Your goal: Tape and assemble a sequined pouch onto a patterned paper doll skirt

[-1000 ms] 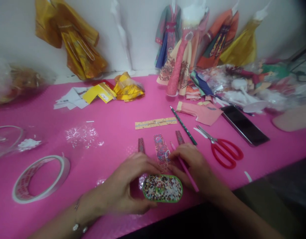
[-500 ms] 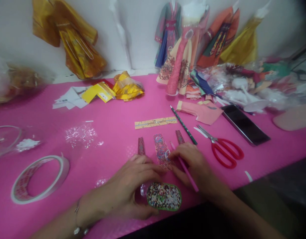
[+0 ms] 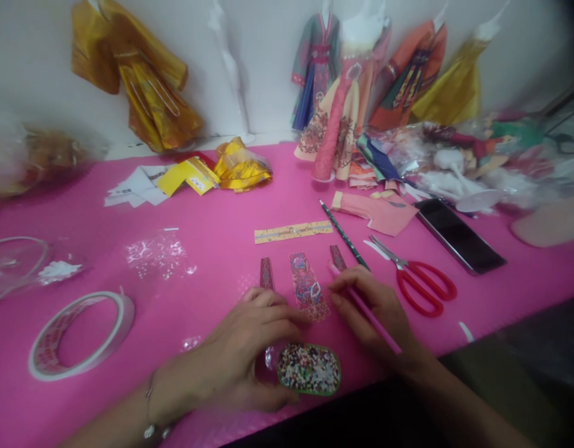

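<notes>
In my right hand [image 3: 371, 305] a slim pink pencil-like stick [image 3: 371, 317] is pinched, its tip pointing away from me. My left hand [image 3: 249, 348] curls around the left side of a small green-rimmed dish of multicoloured beads [image 3: 309, 368], thumb below and fingers above. Between my hands lies a patterned strip [image 3: 306, 286] with pale, bead-like trim; its lower end is close to my left fingertips. Two narrow dark-red patterned pieces, one on the left [image 3: 266, 272] and one on the right [image 3: 336, 256], flank it. A yellowish decorated band [image 3: 293, 232] lies beyond.
Red-handled scissors [image 3: 424, 286], a dark green pencil [image 3: 345, 235] and a phone [image 3: 461, 236] lie to the right. On the left are a tape roll [image 3: 123, 317] and scattered clear gems [image 3: 156, 255]. Doll dresses [image 3: 156, 106] and fabric scraps [image 3: 243, 168] line the back.
My right hand has drawn back to the right from the patterned strip, with the pink stick still in it. The left hand stays at the bead dish. The view has shifted slightly.
</notes>
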Demonstrator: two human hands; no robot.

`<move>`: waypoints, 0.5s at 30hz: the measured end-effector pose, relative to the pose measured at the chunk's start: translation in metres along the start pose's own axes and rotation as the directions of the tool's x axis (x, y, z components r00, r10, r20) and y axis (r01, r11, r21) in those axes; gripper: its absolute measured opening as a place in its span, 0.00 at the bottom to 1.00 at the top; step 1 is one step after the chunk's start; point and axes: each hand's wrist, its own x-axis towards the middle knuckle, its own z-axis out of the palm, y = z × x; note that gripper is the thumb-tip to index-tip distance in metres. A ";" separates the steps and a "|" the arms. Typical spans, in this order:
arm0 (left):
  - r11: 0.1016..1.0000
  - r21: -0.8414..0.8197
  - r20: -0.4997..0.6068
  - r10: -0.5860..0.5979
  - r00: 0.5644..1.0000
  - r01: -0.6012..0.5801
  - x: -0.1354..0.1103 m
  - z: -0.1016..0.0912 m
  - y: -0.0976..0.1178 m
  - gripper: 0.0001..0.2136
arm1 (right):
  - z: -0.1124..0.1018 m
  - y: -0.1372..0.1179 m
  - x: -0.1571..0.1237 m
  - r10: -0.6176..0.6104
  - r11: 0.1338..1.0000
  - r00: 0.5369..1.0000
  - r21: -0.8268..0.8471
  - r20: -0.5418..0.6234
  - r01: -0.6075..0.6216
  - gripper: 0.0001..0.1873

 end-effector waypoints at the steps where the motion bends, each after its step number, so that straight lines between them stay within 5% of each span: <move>1: 1.000 -0.004 -0.005 0.009 1.000 -0.009 -0.001 0.000 -0.001 0.24 | 0.000 0.000 -0.001 -0.004 1.000 1.000 0.020 -0.022 0.004 0.06; 11: 0.997 -0.012 -0.165 0.071 0.984 -0.074 -0.004 0.000 -0.007 0.26 | -0.006 -0.002 -0.005 -0.225 0.945 0.961 0.204 -0.158 0.255 0.20; 15: 0.997 -0.001 -0.234 0.077 0.969 -0.079 -0.005 0.001 -0.008 0.25 | -0.012 -0.012 -0.010 -0.270 0.924 0.957 0.252 -0.106 0.289 0.18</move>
